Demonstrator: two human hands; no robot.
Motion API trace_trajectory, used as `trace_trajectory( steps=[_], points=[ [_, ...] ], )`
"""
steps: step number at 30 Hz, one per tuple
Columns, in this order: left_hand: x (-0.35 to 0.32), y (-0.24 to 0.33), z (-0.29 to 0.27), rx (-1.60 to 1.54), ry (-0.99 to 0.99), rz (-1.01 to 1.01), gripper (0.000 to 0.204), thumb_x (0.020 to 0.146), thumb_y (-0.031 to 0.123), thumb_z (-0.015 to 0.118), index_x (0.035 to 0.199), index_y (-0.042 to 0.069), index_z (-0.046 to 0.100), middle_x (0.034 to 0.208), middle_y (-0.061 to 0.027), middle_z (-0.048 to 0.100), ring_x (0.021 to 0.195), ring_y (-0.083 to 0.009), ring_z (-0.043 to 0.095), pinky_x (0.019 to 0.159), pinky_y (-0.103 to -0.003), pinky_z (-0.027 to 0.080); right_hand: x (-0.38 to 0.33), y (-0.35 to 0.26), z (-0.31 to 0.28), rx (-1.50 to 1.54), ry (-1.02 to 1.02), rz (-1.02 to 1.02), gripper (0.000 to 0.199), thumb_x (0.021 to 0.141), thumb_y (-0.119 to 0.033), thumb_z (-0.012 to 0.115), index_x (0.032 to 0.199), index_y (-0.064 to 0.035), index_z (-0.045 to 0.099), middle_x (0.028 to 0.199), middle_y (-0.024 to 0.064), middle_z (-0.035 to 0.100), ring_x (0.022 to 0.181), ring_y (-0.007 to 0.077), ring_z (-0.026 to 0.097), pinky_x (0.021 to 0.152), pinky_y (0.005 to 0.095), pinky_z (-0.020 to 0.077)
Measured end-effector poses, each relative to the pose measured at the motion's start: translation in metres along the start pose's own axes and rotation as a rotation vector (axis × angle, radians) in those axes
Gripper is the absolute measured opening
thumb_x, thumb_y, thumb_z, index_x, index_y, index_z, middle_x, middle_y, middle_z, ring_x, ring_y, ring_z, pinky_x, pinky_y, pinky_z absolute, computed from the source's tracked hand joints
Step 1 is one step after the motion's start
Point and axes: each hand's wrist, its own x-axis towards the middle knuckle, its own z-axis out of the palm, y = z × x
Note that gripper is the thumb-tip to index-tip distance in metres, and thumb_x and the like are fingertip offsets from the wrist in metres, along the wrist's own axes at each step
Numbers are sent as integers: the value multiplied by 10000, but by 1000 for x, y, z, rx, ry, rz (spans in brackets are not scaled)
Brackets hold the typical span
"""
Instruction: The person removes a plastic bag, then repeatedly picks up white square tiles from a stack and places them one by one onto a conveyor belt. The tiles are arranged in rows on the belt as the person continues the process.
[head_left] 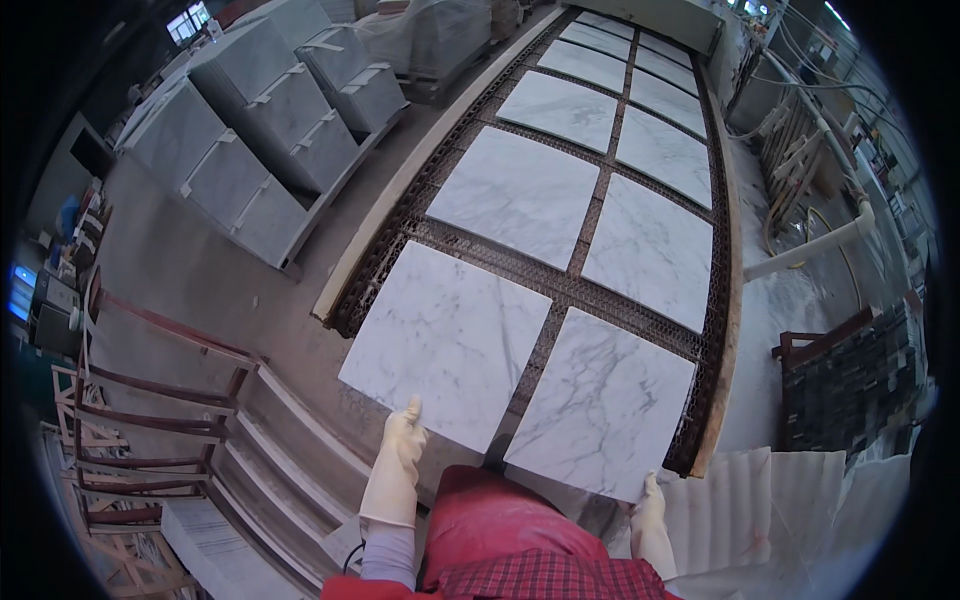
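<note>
Left grip [403, 425], in a pale rubber glove, presses the near edge of the left marble tile [445, 340]; right grip [650, 497] pinches the near corner of the right marble tile [600, 400]. Both tiles lie at 12 o'clock, flat on the mesh conveyor [560, 285], polished, grey-veined, square.
</note>
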Motion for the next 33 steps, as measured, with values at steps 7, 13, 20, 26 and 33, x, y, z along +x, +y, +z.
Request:
trace_trajectory(
  steps=[7, 13, 20, 26, 33],
  points=[
    [23, -17, 6, -124, 97, 229, 272, 869, 359, 687, 809, 125, 562, 504, 18, 441, 329, -100, 281, 315, -303, 150, -1, -1, 4, 33, -27, -8, 490, 910, -445, 592, 1251, -101, 518, 1194, 76, 600, 1043, 283, 605, 763, 510, 540],
    [35, -23, 9, -131, 45, 238, 268, 864, 357, 693, 809, 120, 580, 528, 19, 481, 337, -94, 299, 316, -310, 162, 0, -6, 2, -8, -26, 7, 492, 912, -456, 582, 1257, -111, 514, 1218, 67, 590, 1071, 276, 592, 778, 500, 533],
    [38, -20, 7, -222, -19, 244, 237, 861, 330, 702, 870, 101, 639, 651, -11, 616, 379, -113, 370, 348, -300, 276, -1, -5, -3, -17, -110, -27, 508, 906, -477, 582, 1272, -132, 508, 1248, 48, 580, 1099, 266, 581, 794, 495, 525],
    [14, -21, 16, -403, -186, 113, 331, 924, 355, 604, 1095, 72, 608, 982, -23, 656, 827, -176, 556, 765, -366, 486, -37, -18, 21, -52, -98, 36, 556, 925, -500, 542, 1279, -73, 497, 1198, 114, 606, 995, 273, 646, 773, 429, 561],
    [-2, -81, 23, -114, -742, 38, 512, 917, 380, 599, 1279, 35, 491, 1297, -126, 496, 1187, -271, 454, 999, -465, 412, -27, -6, 3, -77, -212, 56, 589, 925, -540, 507, 1306, -92, 478, 1129, 117, 636, 926, 306, 656, 756, 428, 551]
  ],
)
